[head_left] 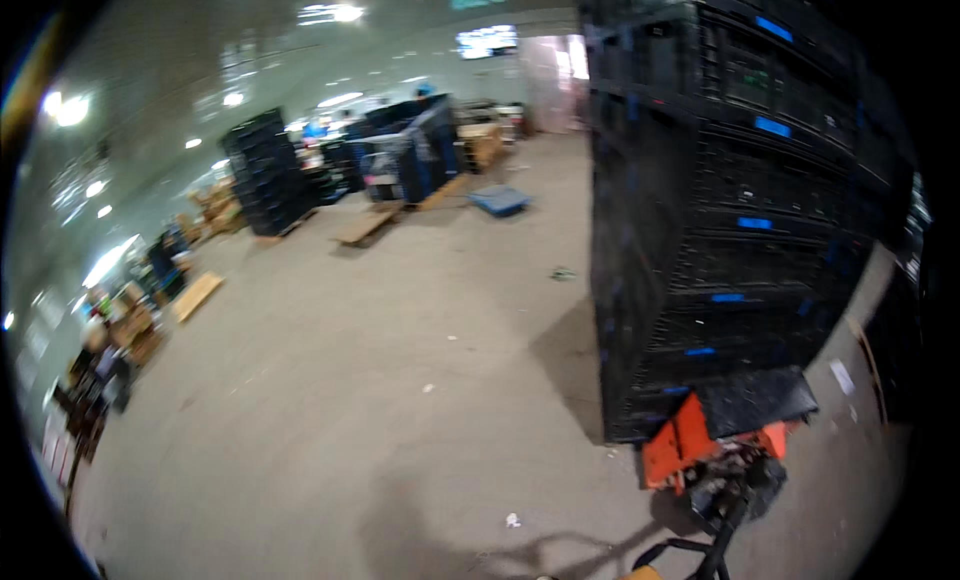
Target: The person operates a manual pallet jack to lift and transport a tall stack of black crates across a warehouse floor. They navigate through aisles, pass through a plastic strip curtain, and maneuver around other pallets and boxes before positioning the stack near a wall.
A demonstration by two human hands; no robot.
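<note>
Pallet-jack handle (720,546) (black) stands before stacked crates (700,270).

Fingers, sleeves hidden; yellow patch (641,574) at lower edge, unclear if worn.

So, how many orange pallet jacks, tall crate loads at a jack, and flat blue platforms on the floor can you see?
Orange pallet jack: 1
Tall black crate load at the jack: 1
Flat blue platform: 1
Total: 3

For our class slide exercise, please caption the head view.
An orange pallet jack at the foot of a tall black crate stack.
</note>
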